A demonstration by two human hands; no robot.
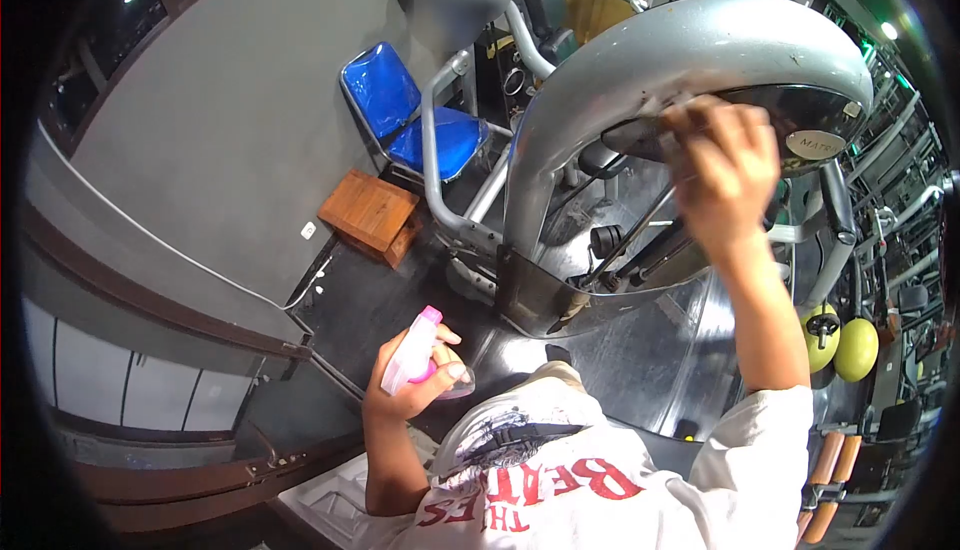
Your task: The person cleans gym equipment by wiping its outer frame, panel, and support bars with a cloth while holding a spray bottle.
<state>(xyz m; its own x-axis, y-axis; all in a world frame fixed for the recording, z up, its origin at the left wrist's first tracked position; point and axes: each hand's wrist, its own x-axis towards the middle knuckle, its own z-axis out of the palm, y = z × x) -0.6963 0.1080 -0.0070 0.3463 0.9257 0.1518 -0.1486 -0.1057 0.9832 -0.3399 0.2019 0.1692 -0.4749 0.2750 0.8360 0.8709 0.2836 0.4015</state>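
The spray bottle [408, 355] sits low near the torso, the left hand's [398, 402] fingers closed around it, apparently leaving space for the other arm's reach. The right hand [726, 175] is up at the exercise machine's curved frame [600, 80], fingers bent, probably for contact; blur hides whether they grip anything.

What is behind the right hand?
Around the right hand, the silver frame and black panel show behind it; what its blurred fingers cover cannot be seen.
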